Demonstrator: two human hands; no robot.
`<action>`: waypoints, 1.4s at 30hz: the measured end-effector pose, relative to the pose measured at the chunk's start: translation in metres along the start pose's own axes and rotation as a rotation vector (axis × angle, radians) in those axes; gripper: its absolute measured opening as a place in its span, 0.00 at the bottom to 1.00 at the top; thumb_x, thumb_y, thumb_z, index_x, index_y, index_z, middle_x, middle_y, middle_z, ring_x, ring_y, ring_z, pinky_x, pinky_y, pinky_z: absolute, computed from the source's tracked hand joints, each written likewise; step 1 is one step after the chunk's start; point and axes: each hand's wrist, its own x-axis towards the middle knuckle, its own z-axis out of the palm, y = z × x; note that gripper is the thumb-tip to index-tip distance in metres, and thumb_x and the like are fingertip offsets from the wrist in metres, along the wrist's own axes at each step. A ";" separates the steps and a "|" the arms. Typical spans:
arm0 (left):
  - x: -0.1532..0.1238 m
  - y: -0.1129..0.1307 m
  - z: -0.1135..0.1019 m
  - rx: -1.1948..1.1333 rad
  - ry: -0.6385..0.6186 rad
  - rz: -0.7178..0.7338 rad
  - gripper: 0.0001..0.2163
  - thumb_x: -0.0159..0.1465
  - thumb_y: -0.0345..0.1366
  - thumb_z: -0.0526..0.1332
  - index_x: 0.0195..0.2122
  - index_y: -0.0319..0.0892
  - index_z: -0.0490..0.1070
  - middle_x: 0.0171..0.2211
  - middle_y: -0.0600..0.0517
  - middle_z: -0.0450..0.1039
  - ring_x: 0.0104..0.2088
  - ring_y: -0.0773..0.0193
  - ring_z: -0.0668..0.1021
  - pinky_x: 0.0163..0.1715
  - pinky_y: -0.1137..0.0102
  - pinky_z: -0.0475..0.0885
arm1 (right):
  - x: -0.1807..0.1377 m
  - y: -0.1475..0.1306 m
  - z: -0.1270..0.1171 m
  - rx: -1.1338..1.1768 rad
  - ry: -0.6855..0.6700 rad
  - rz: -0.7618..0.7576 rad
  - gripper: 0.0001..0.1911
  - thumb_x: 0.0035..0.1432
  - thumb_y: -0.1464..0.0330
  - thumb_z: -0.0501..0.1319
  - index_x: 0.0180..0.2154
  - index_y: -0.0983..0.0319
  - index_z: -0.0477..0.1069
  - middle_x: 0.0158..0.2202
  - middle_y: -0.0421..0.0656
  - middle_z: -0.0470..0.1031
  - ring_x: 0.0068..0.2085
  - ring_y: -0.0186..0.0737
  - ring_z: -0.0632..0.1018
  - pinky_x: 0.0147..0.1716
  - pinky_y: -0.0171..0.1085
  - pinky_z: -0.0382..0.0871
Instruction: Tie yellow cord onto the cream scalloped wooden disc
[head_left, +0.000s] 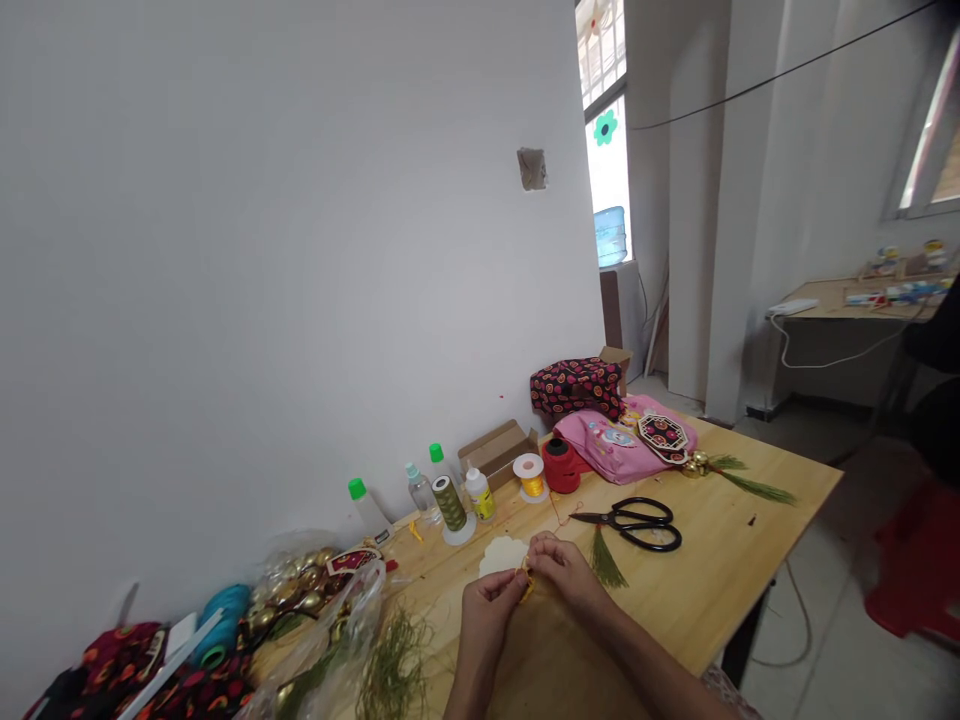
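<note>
Near the table's front edge, my left hand (pixel 491 600) and my right hand (pixel 562 568) are close together, fingertips pinched. Between them runs a thin yellow cord (pixel 528 588), held by both; its knot or loop is partly hidden by the fingers. Just behind the hands lies a pale scalloped card (pixel 501 553). A green tassel (pixel 606 562) rests right of my right hand, below the black-handled scissors (pixel 626 521). Beyond them stands a spool of yellow cord (pixel 531 478).
Along the wall stand a red thread cone (pixel 561 466), a glue bottle (pixel 480 494), a green thread cone (pixel 448 503) and a cardboard box (pixel 496 450). Gold bells in plastic (pixel 296 590) and loose green threads (pixel 394 660) lie left. An octagonal pendant (pixel 662 434) lies on pink cloth (pixel 611 450).
</note>
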 end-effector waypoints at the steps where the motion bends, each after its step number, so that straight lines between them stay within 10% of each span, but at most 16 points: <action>1: 0.000 0.000 0.001 -0.002 0.001 0.001 0.12 0.44 0.40 0.63 0.25 0.36 0.75 0.22 0.50 0.76 0.23 0.65 0.72 0.25 0.73 0.64 | 0.000 -0.001 -0.001 0.099 -0.008 0.039 0.05 0.41 0.71 0.55 0.17 0.64 0.63 0.20 0.37 0.59 0.25 0.31 0.63 0.27 0.31 0.56; 10: 0.002 -0.003 0.000 0.103 0.043 0.012 0.14 0.43 0.41 0.62 0.25 0.35 0.75 0.22 0.48 0.76 0.24 0.61 0.74 0.26 0.71 0.66 | -0.010 -0.023 -0.027 0.782 0.004 0.070 0.09 0.48 0.65 0.54 0.21 0.62 0.57 0.18 0.33 0.54 0.19 0.27 0.59 0.22 0.29 0.56; 22: -0.005 0.009 0.008 0.483 0.068 0.206 0.11 0.50 0.41 0.56 0.25 0.40 0.74 0.25 0.50 0.76 0.27 0.60 0.74 0.29 0.71 0.66 | -0.033 -0.014 -0.022 -0.808 -0.158 -0.144 0.12 0.52 0.66 0.49 0.34 0.60 0.69 0.32 0.42 0.72 0.33 0.36 0.70 0.32 0.32 0.58; 42: 0.007 -0.004 -0.005 0.163 -0.078 -0.026 0.15 0.48 0.43 0.58 0.23 0.35 0.74 0.18 0.51 0.73 0.19 0.67 0.69 0.20 0.75 0.60 | -0.012 0.001 -0.013 -0.791 0.013 -0.097 0.10 0.46 0.64 0.55 0.26 0.58 0.74 0.23 0.41 0.74 0.25 0.36 0.70 0.23 0.31 0.55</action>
